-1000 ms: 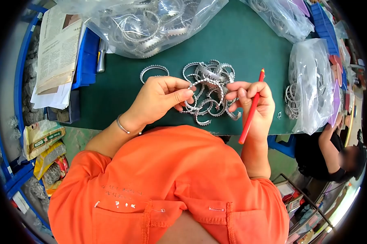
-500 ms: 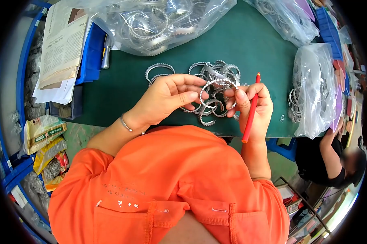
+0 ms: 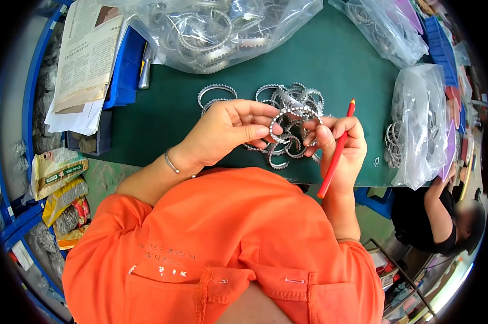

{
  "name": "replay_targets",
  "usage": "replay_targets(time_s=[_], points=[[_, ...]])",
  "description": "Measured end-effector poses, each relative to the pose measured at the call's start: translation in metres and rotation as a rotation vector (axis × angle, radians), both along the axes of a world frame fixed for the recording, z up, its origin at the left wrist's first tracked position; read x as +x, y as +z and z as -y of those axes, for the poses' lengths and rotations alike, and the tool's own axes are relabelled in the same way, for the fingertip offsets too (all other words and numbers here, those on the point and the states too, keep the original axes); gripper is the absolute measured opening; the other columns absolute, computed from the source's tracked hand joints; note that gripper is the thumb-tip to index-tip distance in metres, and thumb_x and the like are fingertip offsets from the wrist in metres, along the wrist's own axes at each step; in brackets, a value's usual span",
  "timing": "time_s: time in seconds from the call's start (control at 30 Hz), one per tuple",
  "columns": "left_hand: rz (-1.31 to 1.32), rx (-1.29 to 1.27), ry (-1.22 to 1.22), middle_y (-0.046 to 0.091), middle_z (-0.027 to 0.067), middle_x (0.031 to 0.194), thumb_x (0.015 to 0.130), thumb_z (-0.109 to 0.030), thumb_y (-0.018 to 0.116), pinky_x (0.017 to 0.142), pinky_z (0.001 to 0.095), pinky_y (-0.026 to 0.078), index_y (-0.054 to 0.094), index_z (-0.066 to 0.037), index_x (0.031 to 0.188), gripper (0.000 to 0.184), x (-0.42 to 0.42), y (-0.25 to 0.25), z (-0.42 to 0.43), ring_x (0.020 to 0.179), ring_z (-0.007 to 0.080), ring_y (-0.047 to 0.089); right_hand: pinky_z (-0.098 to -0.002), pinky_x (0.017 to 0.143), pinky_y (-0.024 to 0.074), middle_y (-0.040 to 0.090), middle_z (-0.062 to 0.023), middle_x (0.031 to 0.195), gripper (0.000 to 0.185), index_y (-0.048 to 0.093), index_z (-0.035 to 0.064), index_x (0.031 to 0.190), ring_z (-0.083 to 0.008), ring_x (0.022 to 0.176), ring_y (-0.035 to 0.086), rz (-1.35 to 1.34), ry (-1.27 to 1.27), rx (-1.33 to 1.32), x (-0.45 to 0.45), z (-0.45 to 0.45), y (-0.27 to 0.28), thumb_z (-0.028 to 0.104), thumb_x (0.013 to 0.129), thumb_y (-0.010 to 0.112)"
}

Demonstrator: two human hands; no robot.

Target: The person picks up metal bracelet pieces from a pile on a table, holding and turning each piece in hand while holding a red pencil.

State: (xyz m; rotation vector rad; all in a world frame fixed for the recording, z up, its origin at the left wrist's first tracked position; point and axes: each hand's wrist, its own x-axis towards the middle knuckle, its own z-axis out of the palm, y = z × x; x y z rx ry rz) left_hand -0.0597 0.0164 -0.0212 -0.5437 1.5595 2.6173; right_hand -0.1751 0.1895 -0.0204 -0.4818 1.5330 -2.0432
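Observation:
A silver-coloured bangle [image 3: 295,109] with small square segments round its rim is held up between my two hands. My left hand [image 3: 222,129] pinches its left side between thumb and fingers. The fingers of my right hand [image 3: 346,154] grip its right side. That same hand also carries a red pencil [image 3: 337,156], slanted with its tip up and to the right. Just behind the held bangle lies a loose pile of similar silver bangles [image 3: 288,98], partly hidden by my hands. More bangles [image 3: 216,87] lie to the left of the pile, beyond my left hand.
A large clear bag of bangles [image 3: 203,40] lies at the back of the green table [image 3: 357,59]. Another clear bag [image 3: 416,124] is at right. Newspapers [image 3: 87,59] rest over a blue bin [image 3: 126,70] at left. A person [image 3: 435,216] sits at far right.
The view has shifted slightly. The red pencil leans a little more to the right in my right hand. Both hands keep hold of the bangle.

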Motion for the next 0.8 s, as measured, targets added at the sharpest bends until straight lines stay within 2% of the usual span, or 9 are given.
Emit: replay_targets(time_s=[0.3,0.37,0.43,0.57,0.67,0.7,0.77,0.8], points=[[-0.005,-0.073,-0.001,0.062,0.0136,0.100,0.085,-0.001,0.053,0.077,0.0281,0.050,0.053,0.002,0.113,0.028,-0.001,0.000,0.000,0.092,0.0179,0.061,-0.0210,0.054,0.0478,0.062,-0.0187,0.090,0.023,0.041,0.0048,0.077,-0.0134,0.068,0.060,-0.249,0.032,-0.067,0.000,-0.003,-0.003,-0.005,0.079,0.061],[-0.007,-0.066,0.008,0.063,0.0131,0.097,0.084,0.000,0.054,0.076,0.0280,0.050,0.054,0.002,0.112,0.028,-0.001,-0.001,0.001,0.088,0.0171,0.061,-0.0208,0.055,0.0475,0.062,-0.0188,0.090,0.022,0.041,0.0049,0.077,-0.0132,0.069,0.060,-0.258,0.040,-0.072,0.000,-0.002,0.000,-0.005,0.079,0.061],[-0.026,-0.012,-0.004,0.063,0.0126,0.095,0.083,0.000,0.055,0.075,0.0282,0.051,0.054,0.002,0.112,0.029,0.000,0.000,0.002,0.084,0.0166,0.062,-0.0211,0.058,0.0475,0.062,-0.0184,0.091,0.022,0.040,0.0051,0.077,-0.0124,0.071,0.059,-0.107,0.013,0.058,0.001,-0.002,0.006,-0.004,0.080,0.061],[-0.047,0.082,0.004,0.064,0.0113,0.087,0.082,0.001,0.056,0.070,0.0274,0.052,0.054,0.003,0.111,0.029,0.000,-0.001,0.002,0.074,0.0150,0.062,-0.0215,0.063,0.0476,0.062,-0.0171,0.092,0.022,0.039,0.0049,0.077,-0.0131,0.076,0.058,-0.104,0.044,0.099,-0.001,0.000,-0.004,-0.003,0.082,0.060],[-0.090,0.092,-0.027,0.063,0.0114,0.090,0.083,-0.001,0.056,0.069,0.0235,0.052,0.052,0.005,0.114,0.032,0.001,-0.008,0.003,0.081,0.0151,0.063,-0.0248,0.066,0.0472,0.063,-0.0156,0.091,0.024,0.039,0.0052,0.076,-0.0171,0.082,0.059,-0.497,-0.155,0.085,0.001,0.007,-0.004,-0.002,0.080,0.061],[-0.091,0.091,-0.029,0.063,0.0114,0.090,0.083,-0.001,0.056,0.069,0.0235,0.052,0.052,0.005,0.114,0.032,0.001,-0.008,0.003,0.081,0.0151,0.063,-0.0248,0.066,0.0472,0.063,-0.0156,0.091,0.024,0.039,0.0052,0.076,-0.0171,0.082,0.059,-0.498,-0.156,0.085,0.001,0.007,-0.004,-0.002,0.080,0.061],[-0.077,0.116,0.012,0.063,0.0103,0.088,0.083,-0.001,0.057,0.069,0.0237,0.052,0.053,0.005,0.112,0.030,0.001,-0.008,0.000,0.081,0.0143,0.062,-0.0266,0.065,0.0474,0.063,-0.0152,0.086,0.026,0.041,0.0053,0.073,-0.0200,0.077,0.060,-0.797,-0.134,0.078,0.000,0.006,-0.003,-0.004,0.075,0.065],[-0.077,0.116,0.010,0.063,0.0103,0.088,0.083,-0.001,0.057,0.069,0.0237,0.052,0.053,0.005,0.112,0.030,0.000,-0.005,-0.001,0.081,0.0143,0.062,-0.0287,0.065,0.0476,0.064,-0.0131,0.080,0.028,0.044,0.0051,0.070,-0.0233,0.071,0.060,-0.956,-0.010,0.070,0.000,0.009,0.009,-0.004,0.068,0.070]])
